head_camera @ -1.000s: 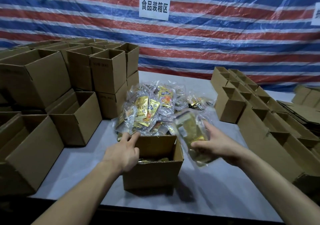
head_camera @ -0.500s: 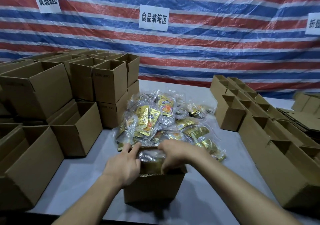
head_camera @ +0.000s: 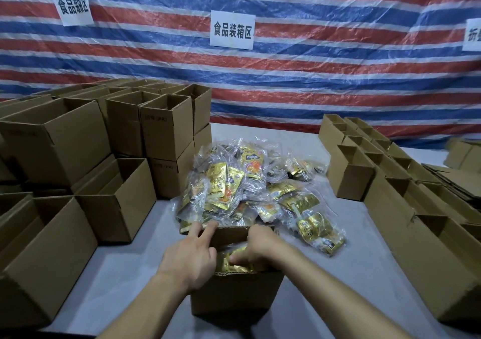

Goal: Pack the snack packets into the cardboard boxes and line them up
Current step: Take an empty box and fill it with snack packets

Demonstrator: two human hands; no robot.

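- My left hand (head_camera: 191,256) lies on the 9 o'clock rim of the small open brown cardboard box (head_camera: 234,294), fingers straight, gripping nothing.
- My right hand (head_camera: 260,246) reaches inside it, fingertips on a shiny gold snack packet (head_camera: 235,267); pinching or pressing, I cannot tell.
- The heap of clear-and-gold snack packets (head_camera: 242,182) lies just beside the box, at its 12 o'clock.

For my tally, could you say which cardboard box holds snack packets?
The front box beneath left hand and right hand: gold packets show inside; other boxes' visible interiors show none.
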